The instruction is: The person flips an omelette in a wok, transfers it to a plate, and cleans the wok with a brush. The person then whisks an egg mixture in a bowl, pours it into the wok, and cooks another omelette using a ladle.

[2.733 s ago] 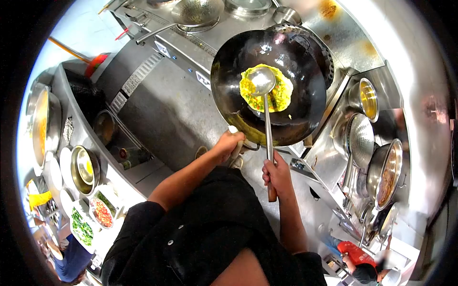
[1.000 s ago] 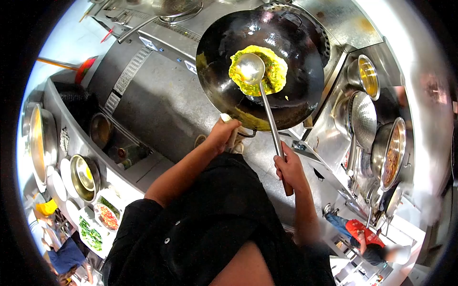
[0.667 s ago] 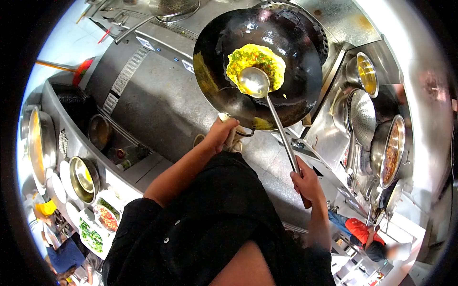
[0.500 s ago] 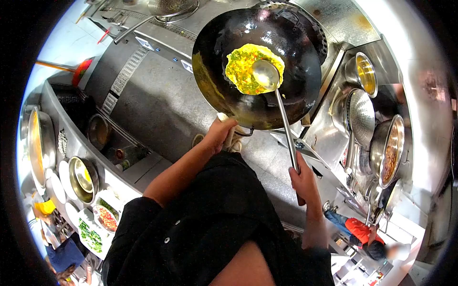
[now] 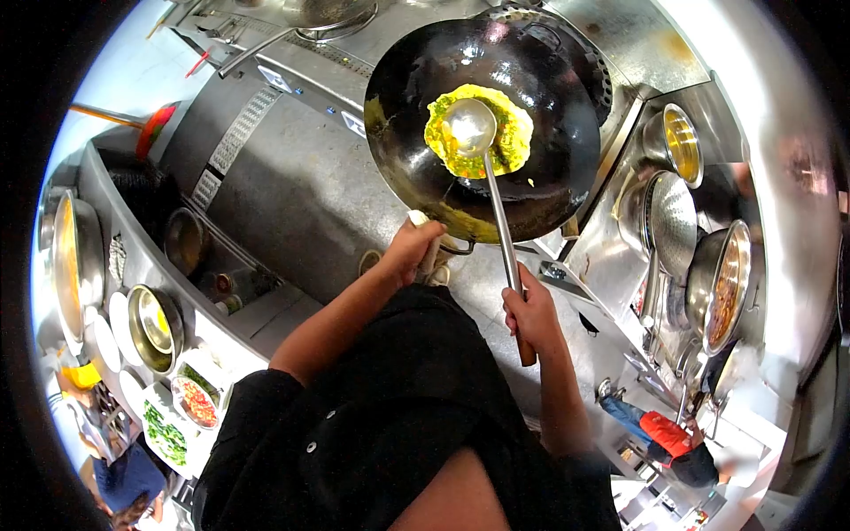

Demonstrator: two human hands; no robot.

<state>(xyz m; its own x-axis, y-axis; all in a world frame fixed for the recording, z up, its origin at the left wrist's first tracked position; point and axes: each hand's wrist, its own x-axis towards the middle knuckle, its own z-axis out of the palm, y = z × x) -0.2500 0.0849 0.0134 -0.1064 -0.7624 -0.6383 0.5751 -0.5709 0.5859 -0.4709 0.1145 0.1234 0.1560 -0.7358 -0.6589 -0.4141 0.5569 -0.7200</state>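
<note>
A large black wok [image 5: 558,124] sits on the stove, tilted slightly toward me. In it lies a round yellow egg mixture [image 5: 513,133] with green and red bits. My right hand [image 5: 534,310] is closed round the wooden end of a long steel ladle [image 5: 470,126], whose bowl rests over the left part of the egg. My left hand [image 5: 414,246] is wrapped round a pale cloth [image 5: 428,258] beside the wok's near loop handle [image 5: 459,247]; whether it also grips the handle is hidden.
Steel bowls [image 5: 682,146], a perforated strainer [image 5: 673,221] and a pan of brown sauce [image 5: 728,288] stand at right. At left a counter holds chopped red pieces [image 5: 195,403] and greens [image 5: 164,434]. Co-workers stand at lower right [image 5: 673,438] and lower left [image 5: 128,478].
Since half a second ago the ladle bowl has moved left and slightly up over the egg, and my right hand has shifted left with it. My left hand keeps its grip.
</note>
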